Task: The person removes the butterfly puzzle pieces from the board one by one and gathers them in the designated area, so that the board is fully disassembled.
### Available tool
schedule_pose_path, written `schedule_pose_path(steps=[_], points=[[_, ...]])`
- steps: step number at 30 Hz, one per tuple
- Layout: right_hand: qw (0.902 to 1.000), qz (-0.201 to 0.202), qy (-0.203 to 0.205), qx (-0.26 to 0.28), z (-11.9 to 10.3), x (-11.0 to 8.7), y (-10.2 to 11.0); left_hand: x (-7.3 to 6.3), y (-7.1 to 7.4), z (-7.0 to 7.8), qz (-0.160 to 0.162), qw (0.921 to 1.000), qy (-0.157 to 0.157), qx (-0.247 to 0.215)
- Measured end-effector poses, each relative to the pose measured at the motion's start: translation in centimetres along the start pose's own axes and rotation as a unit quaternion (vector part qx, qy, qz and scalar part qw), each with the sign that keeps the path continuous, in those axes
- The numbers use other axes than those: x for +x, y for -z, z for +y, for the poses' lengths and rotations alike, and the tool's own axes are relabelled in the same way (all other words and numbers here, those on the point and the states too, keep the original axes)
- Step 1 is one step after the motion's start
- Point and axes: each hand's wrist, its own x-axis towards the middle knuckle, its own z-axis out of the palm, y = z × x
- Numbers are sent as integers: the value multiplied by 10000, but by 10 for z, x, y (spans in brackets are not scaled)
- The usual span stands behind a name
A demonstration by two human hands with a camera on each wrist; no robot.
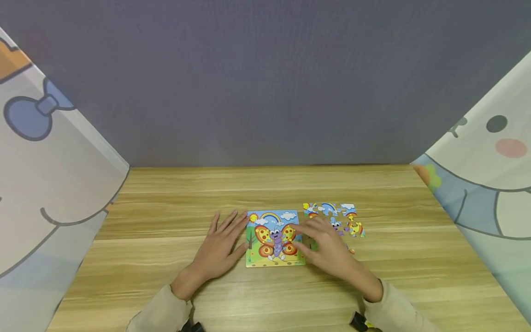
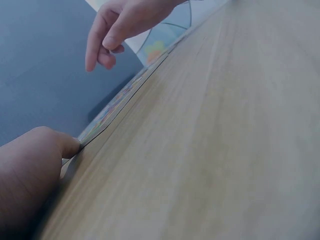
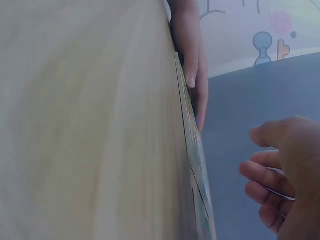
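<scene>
A square butterfly picture board (image 1: 265, 263) lies flat on the wooden table, with a sun, a rainbow and a purple butterfly on it. My left hand (image 1: 219, 251) rests on the table at its left side, fingers spread, the thumb and fingertips right at the edge. Above the right edge of the board hovers my right hand (image 1: 327, 246); in the right wrist view the same hand (image 3: 285, 175) has loosely bent fingers with nothing between them. Jigsaw pieces (image 1: 356, 228) with matching butterfly art lie right of the board, partly hidden under the right hand.
The wooden table (image 1: 166, 198) runs back to a grey wall panel (image 1: 265, 92). Side panels with cartoon prints stand at left (image 1: 62, 161) and right (image 1: 498, 184). Black wrist-worn devices (image 1: 358, 321) show near both sleeves.
</scene>
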Motion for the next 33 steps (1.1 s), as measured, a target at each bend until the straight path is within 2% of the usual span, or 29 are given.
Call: schedule_pose_path(steps=[6, 11, 14, 19, 26, 33], points=[[9990, -345, -24, -297, -3, -2, -8, -1, 2, 1, 91, 9999, -49, 41], [9930, -843, 47, -823, -2, -5, -13, -1, 1, 1, 100, 9999, -58, 45], [9908, -1002, 0, -913, -1, -7, -14, -1, 1, 1, 118, 9999, -76, 43], [9903, -1033, -65, -923, 0, -8, -14, -1, 1, 1, 124, 9999, -94, 62], [9910, -1083, -309, -728, 0, -6, -16, 0, 3, 1, -62, 10000, 22, 34], [9910, -1090, -397, -663, 2, -7, -16, 0, 3, 1, -60, 10000, 22, 1]])
